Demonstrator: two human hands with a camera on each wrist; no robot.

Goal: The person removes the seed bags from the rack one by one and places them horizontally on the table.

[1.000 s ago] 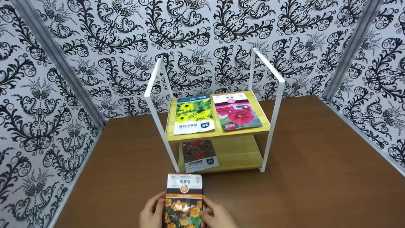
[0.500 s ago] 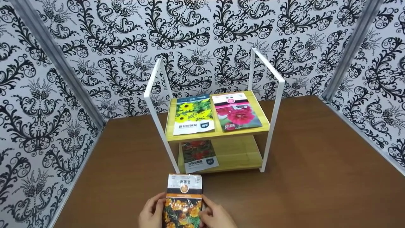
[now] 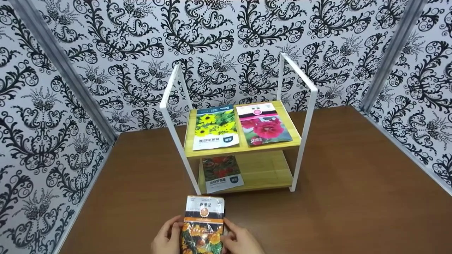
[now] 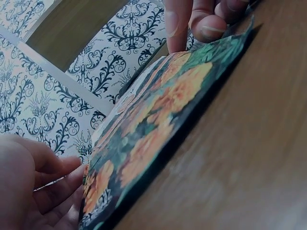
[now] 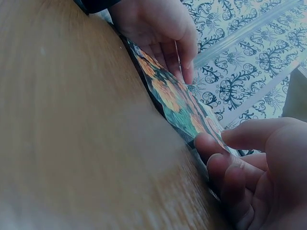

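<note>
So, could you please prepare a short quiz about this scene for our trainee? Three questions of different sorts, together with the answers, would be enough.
1. True or false: the red-flowered packet lies on the lower shelf.
2. How many packets lie on the upper shelf?
3. Multiple choice: what do the left hand and the right hand both grip?
A: the lower shelf
B: the orange-flowered packet
C: the red-flowered packet

Key:
1. True.
2. Two: the yellow-flowered packet and the pink-flowered packet, side by side.
3. B.
</note>
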